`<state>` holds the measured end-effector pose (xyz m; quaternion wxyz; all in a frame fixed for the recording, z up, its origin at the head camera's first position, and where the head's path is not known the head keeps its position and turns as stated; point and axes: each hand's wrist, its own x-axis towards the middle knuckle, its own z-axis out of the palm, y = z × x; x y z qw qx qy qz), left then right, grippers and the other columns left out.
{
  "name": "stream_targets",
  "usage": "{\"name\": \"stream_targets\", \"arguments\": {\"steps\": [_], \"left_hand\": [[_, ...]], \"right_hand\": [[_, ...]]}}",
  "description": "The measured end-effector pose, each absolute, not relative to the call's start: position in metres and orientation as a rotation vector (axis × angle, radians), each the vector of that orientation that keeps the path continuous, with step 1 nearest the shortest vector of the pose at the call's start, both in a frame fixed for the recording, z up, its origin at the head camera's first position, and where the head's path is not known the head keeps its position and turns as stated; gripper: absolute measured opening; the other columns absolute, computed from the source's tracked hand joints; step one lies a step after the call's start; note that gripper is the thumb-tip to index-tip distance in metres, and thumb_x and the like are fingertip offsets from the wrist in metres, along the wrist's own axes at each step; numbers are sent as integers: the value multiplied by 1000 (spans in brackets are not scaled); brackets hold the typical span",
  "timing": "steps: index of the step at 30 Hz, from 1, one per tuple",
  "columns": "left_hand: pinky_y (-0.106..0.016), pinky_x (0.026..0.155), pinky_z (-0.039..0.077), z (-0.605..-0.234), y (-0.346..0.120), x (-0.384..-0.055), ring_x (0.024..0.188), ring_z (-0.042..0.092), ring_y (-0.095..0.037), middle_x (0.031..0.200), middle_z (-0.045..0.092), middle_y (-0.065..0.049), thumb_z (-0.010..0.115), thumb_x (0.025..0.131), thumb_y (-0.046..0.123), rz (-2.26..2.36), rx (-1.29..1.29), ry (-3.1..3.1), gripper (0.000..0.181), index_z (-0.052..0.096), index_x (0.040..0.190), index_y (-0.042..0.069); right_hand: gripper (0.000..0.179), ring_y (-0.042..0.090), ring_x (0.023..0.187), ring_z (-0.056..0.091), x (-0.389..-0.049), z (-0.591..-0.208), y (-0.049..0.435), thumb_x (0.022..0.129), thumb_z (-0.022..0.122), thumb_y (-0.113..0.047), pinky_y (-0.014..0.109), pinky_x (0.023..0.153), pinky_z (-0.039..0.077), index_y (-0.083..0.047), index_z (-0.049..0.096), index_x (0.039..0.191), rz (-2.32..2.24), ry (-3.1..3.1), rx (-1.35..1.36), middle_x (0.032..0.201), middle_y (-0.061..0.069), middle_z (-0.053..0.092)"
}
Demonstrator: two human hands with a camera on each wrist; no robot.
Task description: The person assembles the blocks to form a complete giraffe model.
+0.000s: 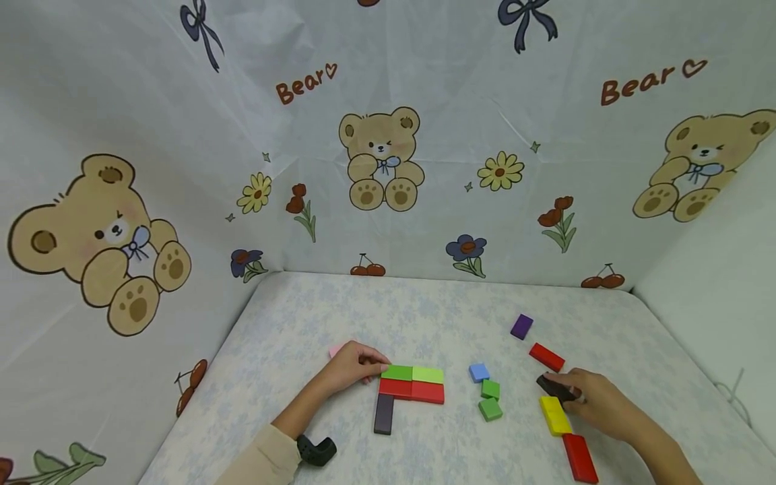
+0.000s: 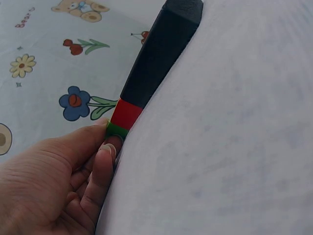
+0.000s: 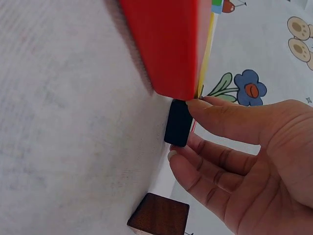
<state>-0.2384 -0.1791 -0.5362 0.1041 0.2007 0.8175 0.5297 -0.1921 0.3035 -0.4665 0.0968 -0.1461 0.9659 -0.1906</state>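
My left hand [image 1: 354, 364] is at the left end of a green block [image 1: 397, 372], thumb and a fingertip pinching that end in the left wrist view. This block lies flat against a light green block [image 1: 428, 375], with two red blocks [image 1: 427, 392] in a row along their near side. A dark grey block [image 1: 383, 413] extends toward me from the left red one. On the right, my right hand [image 1: 597, 401] grips a black block [image 3: 179, 122] between thumb and fingers, low over the table. Just nearer lies a yellow block [image 1: 554, 415], then a red block [image 1: 580, 458].
Beyond the right hand are a red block [image 1: 547, 357] and a purple block [image 1: 521, 327]. Between the hands lie a blue block [image 1: 479, 372] and two small green blocks [image 1: 490, 409]. A pink block [image 1: 335, 351] peeks out behind the left hand. A brown block [image 3: 160, 214] appears in the right wrist view.
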Motion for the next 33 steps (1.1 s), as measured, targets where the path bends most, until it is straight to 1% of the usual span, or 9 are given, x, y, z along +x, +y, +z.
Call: {"name": "stream_targets", "arguments": {"steps": [3,5,9,13,18,22,27,33], "left_hand": [[-28,56,53,-536,-180,-239,58,60,-15,71,69,-1,75,95,27,1565,591,2415,11,81,101,20],[-28,56,54,-535,-180,-239,58,60,-14,71,69,-1,75,95,27,1569,591,2411,12,81,102,20],[-28,56,54,-536,-180,-239,58,60,-14,70,69,0,75,95,27,1569,596,2408,12,81,102,19],[-28,56,54,-537,-180,-240,58,60,-13,71,69,1,75,95,27,1571,601,2409,12,81,102,20],[-28,56,54,-537,-180,-240,58,60,-14,71,69,0,75,95,28,1566,610,2409,12,81,102,20],[-28,56,53,-536,-180,-239,58,60,-14,70,68,-1,75,94,26,1558,601,2419,12,81,101,19],[-28,57,53,-532,-181,-241,58,60,-14,71,68,0,75,94,26,1552,607,2426,12,81,102,19],[-29,57,54,-536,-179,-241,57,60,-13,71,68,1,74,95,26,1547,628,2411,14,81,103,17]], "right_hand": [[53,17,78,49,-195,-467,303,81,83,-4,24,62,45,-5,68,132,-564,2858,-452,83,1,52],[53,17,76,48,-198,-467,302,82,83,-7,24,61,44,-3,67,132,-563,2849,-436,81,0,51],[55,17,76,51,-202,-468,303,80,85,-12,26,65,49,-1,67,131,-576,2823,-396,83,0,56],[60,18,79,55,-204,-468,305,78,86,-9,32,69,55,3,64,132,-622,2797,-385,88,2,62],[63,19,81,57,-208,-471,307,78,86,-5,36,74,58,9,59,133,-648,2779,-370,89,3,64],[64,19,81,57,-209,-473,308,78,85,-3,35,74,58,10,58,134,-668,2773,-376,89,2,64],[63,19,79,56,-210,-472,309,79,84,-1,30,71,56,9,58,135,-695,2770,-421,88,2,62],[62,20,79,53,-209,-473,312,79,83,1,25,66,52,1,60,137,-721,2738,-476,85,2,60]]}}
